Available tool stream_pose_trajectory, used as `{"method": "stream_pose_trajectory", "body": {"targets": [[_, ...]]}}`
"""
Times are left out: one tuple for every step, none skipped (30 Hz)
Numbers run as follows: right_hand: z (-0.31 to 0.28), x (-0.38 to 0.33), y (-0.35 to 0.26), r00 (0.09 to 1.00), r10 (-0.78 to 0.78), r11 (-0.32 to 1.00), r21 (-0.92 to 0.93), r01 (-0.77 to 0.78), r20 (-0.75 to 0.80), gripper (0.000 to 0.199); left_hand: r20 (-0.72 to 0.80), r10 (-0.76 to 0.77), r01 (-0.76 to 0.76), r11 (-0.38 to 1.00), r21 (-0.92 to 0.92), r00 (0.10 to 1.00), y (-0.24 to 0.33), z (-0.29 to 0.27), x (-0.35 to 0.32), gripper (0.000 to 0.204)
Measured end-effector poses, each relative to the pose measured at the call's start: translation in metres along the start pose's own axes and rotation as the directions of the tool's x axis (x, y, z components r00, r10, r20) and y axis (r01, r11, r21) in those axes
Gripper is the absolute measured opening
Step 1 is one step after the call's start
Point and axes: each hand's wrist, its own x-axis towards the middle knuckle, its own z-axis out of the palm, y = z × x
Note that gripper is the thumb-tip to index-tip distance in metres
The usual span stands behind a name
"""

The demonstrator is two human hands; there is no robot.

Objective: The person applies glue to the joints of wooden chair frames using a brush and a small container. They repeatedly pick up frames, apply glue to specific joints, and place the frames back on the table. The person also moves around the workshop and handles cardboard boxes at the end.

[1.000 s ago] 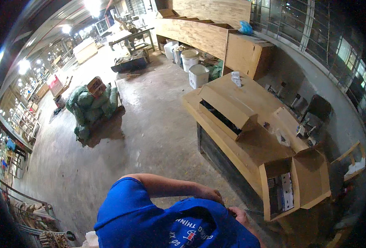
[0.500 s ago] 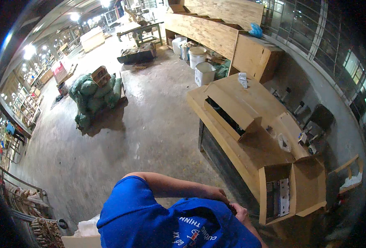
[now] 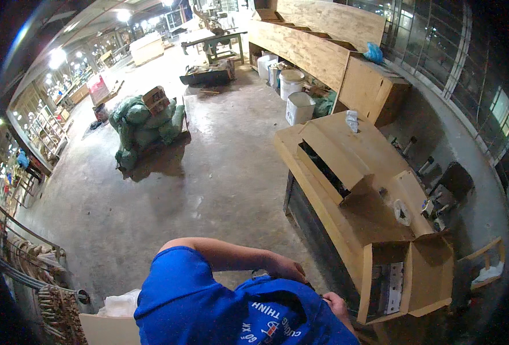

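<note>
My left arm, in a blue short sleeve, bends across the front of my body. The left hand [image 3: 289, 268] is at chest level with its fingers curled downward; a small dark thing shows by the fingertips, too indistinct to name. My right hand [image 3: 337, 303] is just past the edge of the blue shirt [image 3: 225, 310], partly hidden by it, and its fingers hardly show. A gap separates the two hands. Nearest to the right hand is an open cardboard box [image 3: 432, 270] with flat dark and white pieces in it, at the near end of the workbench [image 3: 346, 241].
Another long cardboard box [image 3: 337, 158] lies farther along the bench, near a roll of tape [image 3: 402, 213]. Green sacks [image 3: 145, 126] are piled on the floor ahead. White buckets [image 3: 299, 108] stand beyond the bench. Bundled sticks [image 3: 59, 313] are stacked at the lower left.
My hands were together in front of the shirt and are now apart, the right one lower. The whole scene has shifted slightly right and up in the view.
</note>
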Motion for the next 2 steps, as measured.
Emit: {"method": "stream_pose_trajectory", "body": {"targets": [[-0.002,-0.008,0.016,0.970,-0.213,0.977,-0.056,0.207,-0.114,0.020,-0.046,-0.035,0.035,0.999,-0.002,0.998,0.007,-0.009,-0.018,0.032],[-0.019,-0.012,0.030,0.972,-0.219,0.975,-0.059,0.214,-0.081,0.020,-0.104,-0.065,0.061,0.998,-0.034,0.993,0.002,-0.021,-0.035,0.030]]}}
